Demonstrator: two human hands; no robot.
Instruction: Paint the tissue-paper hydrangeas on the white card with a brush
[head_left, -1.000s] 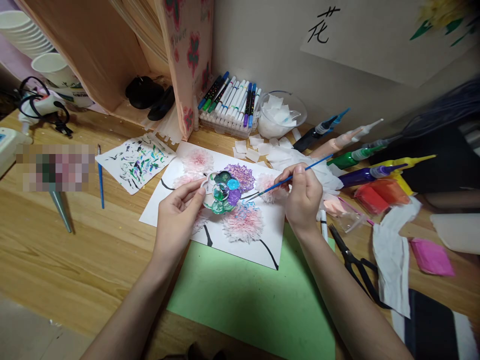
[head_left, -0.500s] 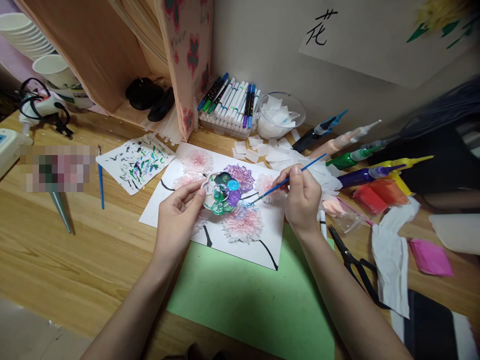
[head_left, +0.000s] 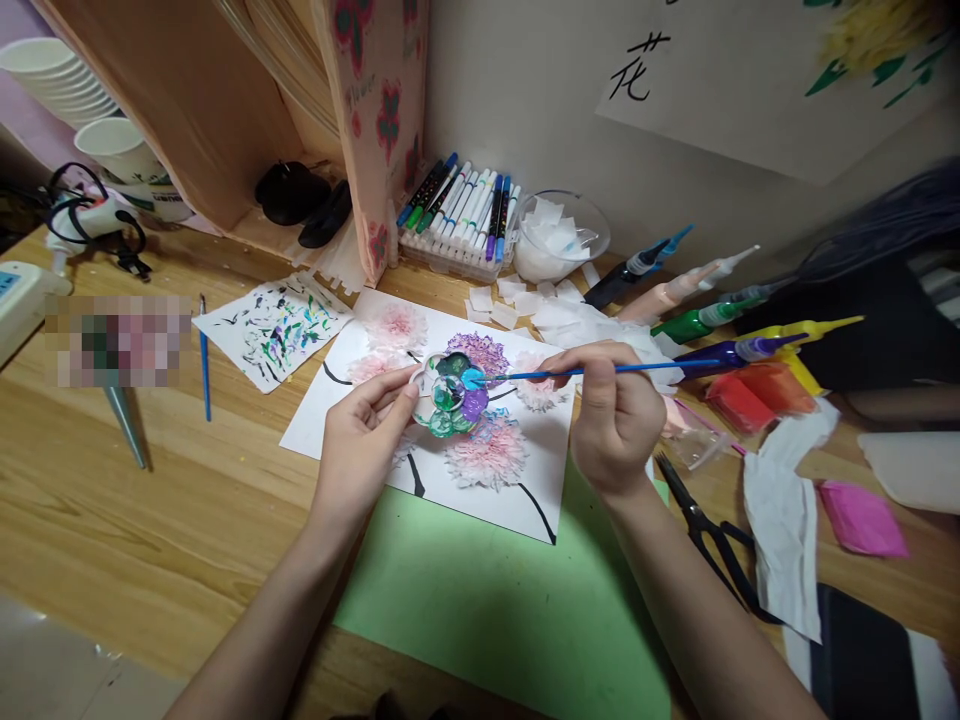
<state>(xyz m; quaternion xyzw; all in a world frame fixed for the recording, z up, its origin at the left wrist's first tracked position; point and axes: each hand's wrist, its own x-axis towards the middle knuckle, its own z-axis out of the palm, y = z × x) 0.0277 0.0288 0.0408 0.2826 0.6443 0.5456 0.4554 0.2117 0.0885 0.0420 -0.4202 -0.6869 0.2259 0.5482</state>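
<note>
My left hand (head_left: 370,425) grips the edge of a flower-shaped paint palette (head_left: 478,404) with green, purple and light blue paint in its wells. In my right hand (head_left: 616,412) is a blue paintbrush (head_left: 555,374), held almost level, its tip at the light blue well. Beneath both lies a white sheet (head_left: 360,418) bearing ruffled pink paper flowers and black stems. The lower pink flower (head_left: 487,452) has blue paint along its top edge. A purple-painted flower (head_left: 480,352) shows partly behind the palette.
Green paper (head_left: 510,610) lies under the white sheet. Scissors (head_left: 705,530) and paint bottles (head_left: 697,318) are on the right. Markers (head_left: 461,212) and a glass bowl of paper pieces (head_left: 559,240) stand behind. A paint-smeared tissue (head_left: 271,330) and another brush (head_left: 205,360) lie left.
My right hand has swung the brush tip up and left, from the lower pink flower to the palette's light blue well. My left hand with the palette has shifted slightly right.
</note>
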